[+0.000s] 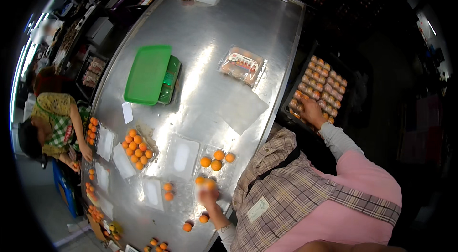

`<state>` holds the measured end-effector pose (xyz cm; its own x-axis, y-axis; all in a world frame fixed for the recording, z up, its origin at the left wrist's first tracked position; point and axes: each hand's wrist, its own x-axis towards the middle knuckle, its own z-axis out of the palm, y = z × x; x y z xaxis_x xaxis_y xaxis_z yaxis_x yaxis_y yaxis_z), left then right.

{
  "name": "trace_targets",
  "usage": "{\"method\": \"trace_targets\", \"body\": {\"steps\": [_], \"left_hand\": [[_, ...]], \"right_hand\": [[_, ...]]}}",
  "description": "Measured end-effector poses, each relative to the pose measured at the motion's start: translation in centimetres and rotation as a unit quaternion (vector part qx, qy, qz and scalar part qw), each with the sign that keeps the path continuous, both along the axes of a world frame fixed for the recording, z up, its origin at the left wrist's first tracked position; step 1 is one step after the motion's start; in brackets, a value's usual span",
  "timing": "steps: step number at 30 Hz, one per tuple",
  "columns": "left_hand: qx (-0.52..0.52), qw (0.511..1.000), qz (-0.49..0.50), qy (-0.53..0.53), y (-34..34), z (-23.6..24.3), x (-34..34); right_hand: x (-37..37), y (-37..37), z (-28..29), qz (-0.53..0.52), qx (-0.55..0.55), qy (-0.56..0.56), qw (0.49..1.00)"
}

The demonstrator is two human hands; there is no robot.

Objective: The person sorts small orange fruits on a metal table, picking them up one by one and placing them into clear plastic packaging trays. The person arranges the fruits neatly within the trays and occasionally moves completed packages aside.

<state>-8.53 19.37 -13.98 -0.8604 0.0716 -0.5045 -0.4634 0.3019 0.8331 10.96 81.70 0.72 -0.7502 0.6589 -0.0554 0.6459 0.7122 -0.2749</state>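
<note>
Two hands work far apart here. The person's left hand, blurred, is closed around one or two small orange fruits just above the near edge of a shiny steel surface. The right hand reaches out over the surface's right edge into a dark crate of orange fruit; its fingers curl down among the fruit, but whether that grip has closed on any cannot be told.

Just beyond the left hand sits a clear plastic tray holding four fruits, with an empty clear tray beside it to the left. Loose fruits lie near the hand, and a fuller tray sits further left. A green board rests on a green scale mid-surface, and a sealed clear pack lies to the right of it. Another person in a checked apron stands at the far left edge.

To do this well, I judge the left hand should lower the fruit gently into the open pockets of the tray with four fruits, not drop them, since soft fruit bruises. The right hand should lift only as many as it can cradle without squeezing, and clear the crate wall before swinging back.
</note>
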Motion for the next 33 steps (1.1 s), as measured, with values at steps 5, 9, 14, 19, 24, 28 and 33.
{"method": "trace_targets", "body": {"steps": [5, 9, 14, 19, 24, 28, 33], "left_hand": [[-0.037, 0.997, -0.021, 0.058, 0.2, 0.7, 1.6], [0.087, 0.979, 0.167, -0.076, 5.3, 8.7, 2.1], [0.061, 0.993, 0.103, 0.016, 2.0, 5.8, 2.5], [0.030, 0.996, 0.074, 0.036, 2.0, 5.2, 2.3], [0.016, 0.995, 0.092, 0.030, 4.3, 8.5, 1.0], [0.047, 0.992, 0.090, 0.073, 3.2, 6.4, 2.0], [0.006, 0.995, 0.065, 0.081, 1.7, 6.5, 2.0]], "right_hand": [[-1.4, -0.5, 3.1, -0.037, -0.052, -0.019, 0.998], [-0.4, -0.4, 4.9, -0.053, -0.031, 0.002, 0.998], [0.0, 5.0, 8.5, -0.076, -0.133, 0.099, 0.983], [-0.9, 4.0, 7.5, 0.006, -0.091, 0.010, 0.996], [-1.0, 0.9, -1.1, -0.034, -0.014, -0.033, 0.999], [-0.2, 1.3, 0.4, -0.025, -0.047, -0.018, 0.998], [0.9, 1.9, 10.0, -0.033, -0.012, 0.053, 0.998]]}}
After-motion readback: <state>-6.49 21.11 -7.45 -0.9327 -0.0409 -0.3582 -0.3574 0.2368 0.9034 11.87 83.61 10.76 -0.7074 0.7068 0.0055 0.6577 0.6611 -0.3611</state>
